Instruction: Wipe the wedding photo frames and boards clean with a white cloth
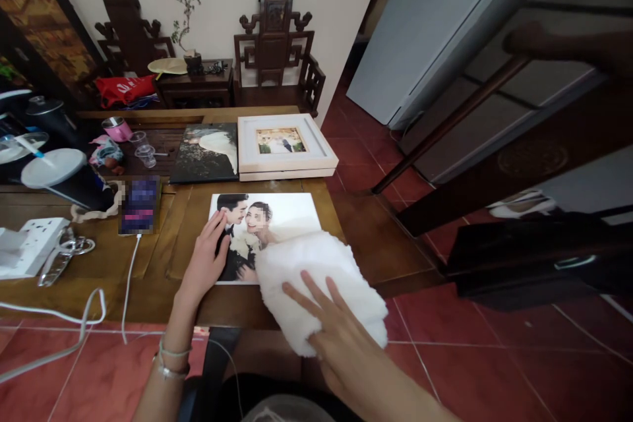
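Observation:
A wedding photo print (291, 214) lies flat near the front edge of the wooden table, showing a couple on a white background. My left hand (208, 257) rests on its left side with the fingers stretched out, steadying nothing else. Over the photo's lower right corner spreads a fluffy white cloth (346, 260), which hangs past the table edge. My right hand (331, 316) holds this cloth from above, its fingers spread over the fabric. What lies beneath the cloth is hidden.
Behind the photo lie a dark photo panel (185, 161) and white frames (247, 145). To the left are a charging phone (140, 206), a lidded cup (74, 178), a hair claw (64, 254) and a power strip (37, 244). A wooden chair (420, 211) stands right.

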A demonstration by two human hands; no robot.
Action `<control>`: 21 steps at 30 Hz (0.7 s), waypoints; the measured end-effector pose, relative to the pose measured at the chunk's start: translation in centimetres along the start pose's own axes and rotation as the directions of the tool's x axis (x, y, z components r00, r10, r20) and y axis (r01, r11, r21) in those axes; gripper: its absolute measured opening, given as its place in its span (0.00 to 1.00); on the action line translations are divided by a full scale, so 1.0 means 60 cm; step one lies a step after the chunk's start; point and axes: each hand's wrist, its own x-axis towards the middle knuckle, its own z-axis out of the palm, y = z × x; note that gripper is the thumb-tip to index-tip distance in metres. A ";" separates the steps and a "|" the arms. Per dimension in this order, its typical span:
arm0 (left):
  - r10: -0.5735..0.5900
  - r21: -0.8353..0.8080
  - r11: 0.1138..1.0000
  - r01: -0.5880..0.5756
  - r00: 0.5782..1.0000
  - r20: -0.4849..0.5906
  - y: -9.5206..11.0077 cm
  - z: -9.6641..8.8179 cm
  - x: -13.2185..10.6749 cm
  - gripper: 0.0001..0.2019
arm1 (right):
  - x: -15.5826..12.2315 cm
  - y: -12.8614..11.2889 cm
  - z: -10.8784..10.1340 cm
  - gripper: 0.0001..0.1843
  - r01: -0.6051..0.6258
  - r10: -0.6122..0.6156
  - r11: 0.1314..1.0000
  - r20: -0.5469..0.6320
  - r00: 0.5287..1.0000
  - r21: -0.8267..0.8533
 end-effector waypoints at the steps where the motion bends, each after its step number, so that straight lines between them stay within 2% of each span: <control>1: 0.005 0.004 1.000 -0.005 1.000 0.009 -0.003 0.001 0.000 0.23 | 0.005 0.000 -0.011 0.18 -0.004 0.004 1.000 0.022 1.000 0.007; 4: 0.017 0.012 1.000 -0.017 0.999 0.044 -0.013 0.002 -0.002 0.24 | 0.050 0.028 -0.044 0.17 -0.025 0.022 0.999 0.079 0.997 0.039; 7: 0.021 0.008 1.000 -0.021 0.998 0.057 -0.022 0.004 -0.002 0.24 | 0.122 0.082 -0.065 0.17 -0.084 0.079 0.995 0.083 0.993 0.062; 10: 0.019 0.000 1.000 -0.019 0.999 0.049 -0.025 0.005 -0.002 0.24 | 0.190 0.135 -0.071 0.15 -0.178 0.175 0.983 0.066 0.982 0.044; 13: 0.016 -0.004 1.000 -0.016 0.999 0.041 -0.022 0.004 0.000 0.23 | 0.227 0.165 -0.064 0.15 -0.229 0.228 0.973 0.036 0.973 0.028; 15: 0.013 -0.002 1.000 -0.013 0.999 0.033 -0.018 0.003 0.000 0.23 | 0.224 0.167 -0.050 0.16 -0.230 0.230 0.973 0.003 0.973 0.014; 17: 0.007 0.000 1.000 -0.007 1.000 0.023 -0.015 0.002 0.001 0.23 | 0.200 0.154 -0.031 0.15 -0.207 0.206 0.978 -0.032 0.978 0.000; 21: 0.011 0.013 1.000 -0.011 1.000 0.013 -0.010 0.003 0.000 0.23 | 0.103 0.088 0.009 0.13 -0.113 0.113 0.994 -0.056 0.992 0.001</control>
